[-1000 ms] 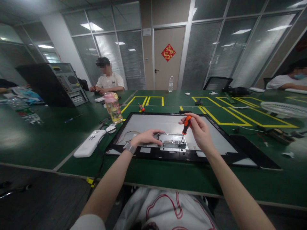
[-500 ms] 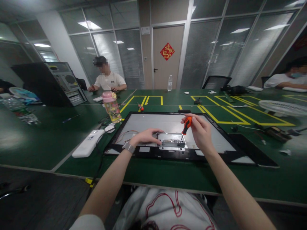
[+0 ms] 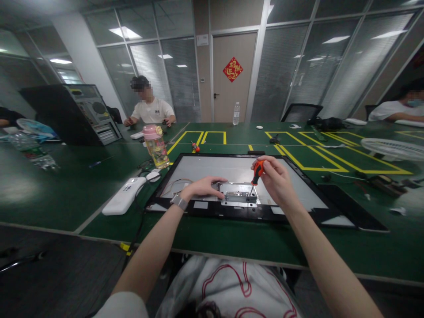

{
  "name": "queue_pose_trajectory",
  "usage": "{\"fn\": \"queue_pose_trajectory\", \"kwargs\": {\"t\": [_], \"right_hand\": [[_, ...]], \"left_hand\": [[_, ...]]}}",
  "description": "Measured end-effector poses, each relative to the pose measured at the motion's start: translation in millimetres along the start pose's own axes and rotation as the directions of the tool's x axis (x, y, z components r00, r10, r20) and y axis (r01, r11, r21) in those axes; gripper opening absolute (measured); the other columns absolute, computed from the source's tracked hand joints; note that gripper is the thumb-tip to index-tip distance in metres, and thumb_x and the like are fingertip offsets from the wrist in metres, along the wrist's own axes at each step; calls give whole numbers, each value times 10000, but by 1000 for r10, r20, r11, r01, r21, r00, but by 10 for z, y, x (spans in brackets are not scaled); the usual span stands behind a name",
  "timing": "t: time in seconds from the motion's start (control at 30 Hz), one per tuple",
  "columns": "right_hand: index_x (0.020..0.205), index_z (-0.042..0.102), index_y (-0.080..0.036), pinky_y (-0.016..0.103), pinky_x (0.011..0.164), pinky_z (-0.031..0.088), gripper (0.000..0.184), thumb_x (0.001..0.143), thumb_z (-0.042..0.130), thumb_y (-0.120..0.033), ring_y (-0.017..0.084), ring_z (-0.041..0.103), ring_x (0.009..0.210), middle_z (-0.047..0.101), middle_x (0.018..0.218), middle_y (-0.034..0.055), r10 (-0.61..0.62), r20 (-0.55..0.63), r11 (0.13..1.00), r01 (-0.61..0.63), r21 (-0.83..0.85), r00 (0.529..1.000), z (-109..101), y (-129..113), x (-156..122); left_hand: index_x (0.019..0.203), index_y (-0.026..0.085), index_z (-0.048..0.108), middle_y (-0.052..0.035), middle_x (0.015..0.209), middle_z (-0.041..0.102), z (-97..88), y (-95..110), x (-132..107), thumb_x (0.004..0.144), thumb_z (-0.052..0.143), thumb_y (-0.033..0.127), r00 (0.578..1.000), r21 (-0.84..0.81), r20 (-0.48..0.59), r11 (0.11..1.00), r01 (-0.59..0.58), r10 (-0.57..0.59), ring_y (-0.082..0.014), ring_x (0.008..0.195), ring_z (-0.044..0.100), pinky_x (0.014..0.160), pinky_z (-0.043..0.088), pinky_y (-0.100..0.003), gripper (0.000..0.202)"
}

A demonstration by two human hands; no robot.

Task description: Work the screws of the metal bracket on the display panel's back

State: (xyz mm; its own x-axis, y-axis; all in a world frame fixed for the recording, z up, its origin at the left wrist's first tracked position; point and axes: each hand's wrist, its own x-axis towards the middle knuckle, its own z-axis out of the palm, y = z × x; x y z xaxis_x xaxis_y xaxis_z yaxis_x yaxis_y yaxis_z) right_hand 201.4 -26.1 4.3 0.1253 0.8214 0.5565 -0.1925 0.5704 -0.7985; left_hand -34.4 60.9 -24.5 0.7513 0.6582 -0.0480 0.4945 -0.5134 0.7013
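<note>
A black-framed monitor panel [image 3: 298,185] lies face down on the green table in front of me, its grey back showing. On its near edge sits a small metal bracket [image 3: 238,194]. My left hand [image 3: 202,186] rests on the panel with its fingers curled against the bracket's left end. My right hand [image 3: 276,179] is closed round an orange-handled screwdriver [image 3: 257,170], held nearly upright with its tip on the bracket's right side.
A white device [image 3: 124,201] and a pink-lidded bottle [image 3: 155,146] lie to the left. A dark flat panel [image 3: 351,207] lies right of the monitor. A PC case [image 3: 82,115] stands far left, a white fan [image 3: 391,150] far right. Two other people sit at the table's far side.
Both hands stay at the bracket with the screwdriver tip in place. Only the camera view has shifted slightly.
</note>
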Motion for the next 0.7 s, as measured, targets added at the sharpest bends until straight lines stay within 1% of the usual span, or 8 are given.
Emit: {"fn": "queue_pose_trajectory", "kwargs": {"t": [0.1,0.2,0.27,0.4,0.47,0.6,0.7], "right_hand": [[893,645,-252,315,743,507,145,839,593,-376,151,606,767,622,803,11,7,10,999,-8,40,1000,13,8,4],[850,654,-254,293,730,497,120,804,642,-364,148,598,772,613,787,2,8,-30,1000,-8,9,1000,7,32,6],[855,663,-254,287,731,491,123,785,663,-355,147,596,772,608,783,-1,12,-51,1000,-13,-11,999,-3,43,7],[958,645,-249,329,752,496,184,852,564,-375,156,612,742,624,800,13,11,-19,1000,-12,-9,1000,-7,34,14],[943,635,-251,341,770,497,172,866,540,-371,158,617,747,624,801,11,-13,-27,1000,13,-7,1000,-3,24,17],[856,657,-256,318,794,495,103,801,639,-341,146,604,765,616,777,-3,-16,-77,1000,14,-27,997,-9,25,15],[923,669,-266,325,806,497,155,793,652,-349,148,611,777,627,789,-1,2,-67,999,-5,-45,998,-23,33,15]], "left_hand": [[1292,236,525,-73,1378,497,7,-8,8,623,752,504,1000,0,-4,1000,-3,3,-290,1261,447,1054,319,-364,756],[1291,240,526,-71,1380,496,11,-25,16,617,754,510,1000,-3,-6,1000,-5,5,-291,1262,446,1050,324,-363,761],[1291,245,526,-71,1377,499,10,-36,20,618,752,514,1000,-4,-6,1000,-5,5,-294,1256,452,1043,330,-370,759],[1285,252,532,-70,1360,515,5,-49,22,622,751,509,1000,-4,-12,1000,-11,11,-293,1239,466,1033,336,-377,744],[1286,247,532,-75,1360,514,6,-50,21,621,752,509,1000,-7,-12,1000,-11,11,-293,1238,467,1031,337,-375,749],[1289,243,529,-80,1364,509,12,-48,17,618,750,522,1000,-1,-14,1000,-7,7,-296,1239,464,1037,331,-380,760],[1288,250,528,-73,1370,503,16,-48,15,621,746,527,1000,-4,-10,1000,-9,9,-293,1247,457,1045,324,-382,755]]}}
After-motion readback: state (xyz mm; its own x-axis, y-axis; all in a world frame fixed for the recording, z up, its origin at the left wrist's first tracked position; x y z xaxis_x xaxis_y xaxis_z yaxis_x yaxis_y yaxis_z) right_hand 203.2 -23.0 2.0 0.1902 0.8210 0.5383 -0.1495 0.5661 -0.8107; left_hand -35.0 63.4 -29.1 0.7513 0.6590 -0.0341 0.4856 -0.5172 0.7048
